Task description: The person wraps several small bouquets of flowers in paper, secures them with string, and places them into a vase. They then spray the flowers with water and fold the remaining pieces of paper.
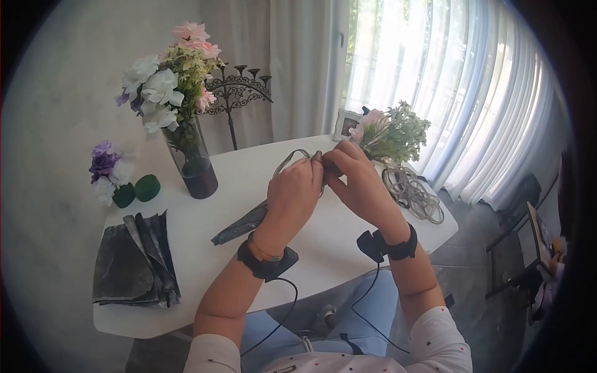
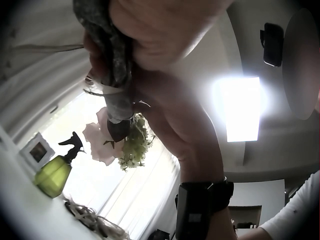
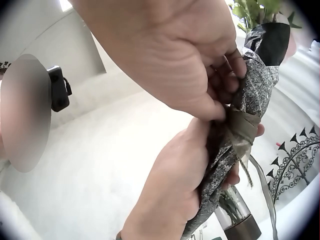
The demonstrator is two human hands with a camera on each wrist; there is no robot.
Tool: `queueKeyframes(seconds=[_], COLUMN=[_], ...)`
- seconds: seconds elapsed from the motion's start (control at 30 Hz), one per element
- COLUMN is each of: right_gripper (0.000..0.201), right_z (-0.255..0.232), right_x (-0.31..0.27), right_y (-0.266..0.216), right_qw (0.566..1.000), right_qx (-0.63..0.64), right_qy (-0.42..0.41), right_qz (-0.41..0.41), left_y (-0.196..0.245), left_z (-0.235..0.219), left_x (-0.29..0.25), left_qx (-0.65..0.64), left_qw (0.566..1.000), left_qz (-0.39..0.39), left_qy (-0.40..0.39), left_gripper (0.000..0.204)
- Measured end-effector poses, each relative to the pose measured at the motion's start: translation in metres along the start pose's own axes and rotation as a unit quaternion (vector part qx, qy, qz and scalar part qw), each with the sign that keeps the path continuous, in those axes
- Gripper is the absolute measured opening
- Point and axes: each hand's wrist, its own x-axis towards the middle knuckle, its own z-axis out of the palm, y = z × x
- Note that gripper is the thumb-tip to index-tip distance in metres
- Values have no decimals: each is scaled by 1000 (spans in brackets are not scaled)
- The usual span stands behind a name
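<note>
A bouquet of pink and green flowers [image 1: 398,132] is wrapped in dark grey marbled paper [image 3: 257,87], its wrapped lower end [image 1: 244,225] slanting down to the left. My left hand [image 1: 293,196] grips the wrapped stems, fingers curled around them. An olive ribbon [image 3: 242,127] circles the wrap at my left hand's fingertips, with a loose tail hanging. My right hand [image 1: 360,183] has its thumb and bent fingers at the ribbon, pinching it; the exact pinch is partly hidden. In the left wrist view, the grey wrap [image 2: 117,60] passes between both hands.
Folded dark paper [image 1: 134,261] lies at the table's left. Behind it stand purple and white flowers [image 1: 106,168] and a tall vase [image 1: 194,165] of flowers. Coiled ribbon [image 1: 411,194] lies on the right, near a green spray bottle [image 2: 54,175] and a small frame [image 2: 37,151].
</note>
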Motion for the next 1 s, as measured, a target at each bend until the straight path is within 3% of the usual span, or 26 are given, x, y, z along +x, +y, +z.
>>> queueKeyframes(seconds=[0.13,0.2,0.27,0.33,0.4,0.47,0.5,0.57,0.67,0.7,0.77,0.83,0.87,0.9,0.97,1.0], right_gripper=[9,11,14,13,12,11,11,12,13,13,15,14,14,13,14,14], right_z=[-3,-7,-7,-10,-8,-12,-12,-13,-20,-28,-24,-28,-32,-34,-42,-49], right_x=[-1,0,2,4,3,3,2,-1,-5,-6,-12,-18,-20,-22,-22,-21], right_y=[5,8,15,14,18,14,16,20,5,0,2,1,-2,-6,-14,-14], right_qw=[998,986,985,956,950,860,859,835,842,873,895,916,916,903,883,880], right_qx=[61,107,116,228,261,418,417,482,491,445,404,355,356,406,459,464], right_qy=[7,10,31,9,22,-8,1,-69,-71,-104,-106,-132,-127,-72,20,15], right_qz=[32,127,123,185,173,293,296,257,212,173,157,135,134,120,101,99], left_y=[-1,-2,-1,3,2,-4,-3,3,-6,-3,11,1,-3,-5,2,0], left_z=[4,6,6,3,5,10,12,13,22,21,10,16,18,21,20,18], left_x=[-1,-2,-2,-3,-3,-7,-8,-8,-8,-6,-1,-4,-5,-4,-2,-1], left_qx=[36,57,79,82,86,88,87,79,42,40,68,65,61,64,83,88], left_qw=[999,997,994,994,993,984,983,988,991,989,973,981,988,988,987,986], left_qz=[27,37,57,40,27,149,156,94,59,65,-31,-12,-1,0,-52,-59], left_qy=[-19,-25,-40,-57,-75,-42,-48,-92,-117,-124,-216,-181,-139,-139,-128,-126], left_gripper=[39,38,37,35,32,26,26,18,19,19,21,26,31,31,37,37])
